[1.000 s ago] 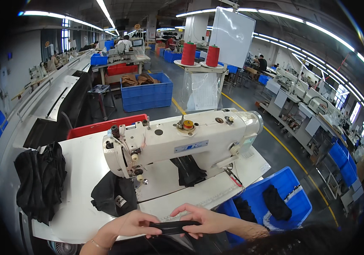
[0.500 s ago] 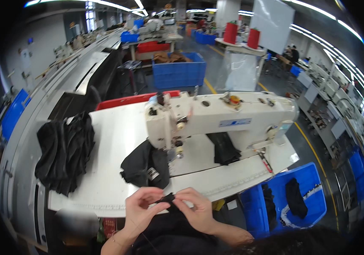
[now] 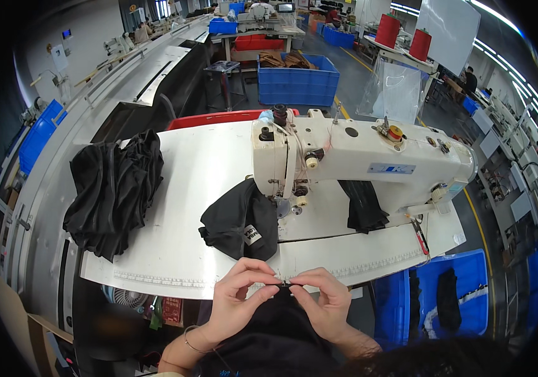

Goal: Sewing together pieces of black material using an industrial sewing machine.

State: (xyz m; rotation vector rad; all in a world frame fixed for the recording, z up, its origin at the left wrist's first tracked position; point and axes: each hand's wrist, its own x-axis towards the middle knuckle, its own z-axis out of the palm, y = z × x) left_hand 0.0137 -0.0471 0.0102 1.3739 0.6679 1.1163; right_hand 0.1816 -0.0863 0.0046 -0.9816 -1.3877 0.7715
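My left hand (image 3: pixel 242 296) and my right hand (image 3: pixel 324 300) meet at the table's front edge, thumbs and index fingers pinching a small black piece of fabric (image 3: pixel 285 284) stretched between them. Against the dark clothing below, its lower extent cannot be made out. Just beyond the fingers lies a black fabric piece (image 3: pixel 234 217) with a white label (image 3: pixel 252 235), close to the needle area of a white sewing machine (image 3: pixel 338 154). Another black fabric piece (image 3: pixel 364 207) lies under the machine's arm.
A pile of black fabric pieces (image 3: pixel 115 191) sits on the left of the white table (image 3: pixel 184 163). Red-handled snips (image 3: pixel 420 237) lie at right. Blue bins (image 3: pixel 464 270) with black pieces stand below on the right. A large blue crate (image 3: pixel 297 87) is beyond the table.
The bunched black fabric between my fingers is now drawn into a thin line, with the hands level and fingertips facing. My view has shifted, so the table appears moved right and up.
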